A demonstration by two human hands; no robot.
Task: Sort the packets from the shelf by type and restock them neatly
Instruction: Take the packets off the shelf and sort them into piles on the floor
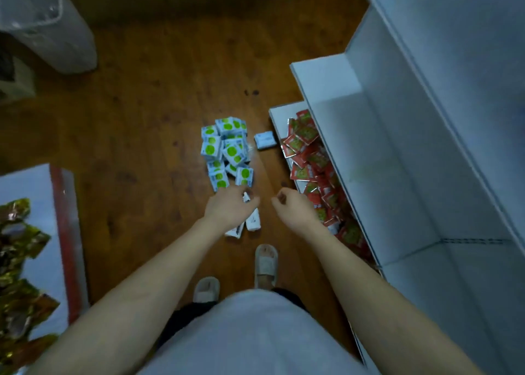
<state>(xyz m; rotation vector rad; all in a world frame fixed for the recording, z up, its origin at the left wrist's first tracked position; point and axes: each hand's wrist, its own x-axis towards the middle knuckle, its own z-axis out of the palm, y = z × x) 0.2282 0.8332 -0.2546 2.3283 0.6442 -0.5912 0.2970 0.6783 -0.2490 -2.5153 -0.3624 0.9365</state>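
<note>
Green-dotted white packets (225,150); red packets (312,164); brown floor (142,119).

Dim, bluish indoor light, dark toward the upper corners. The whole frame is soft and slightly blurred. Wide-angle distortion bends the white shelves (397,136) at right and stretches the lower edges.
</note>
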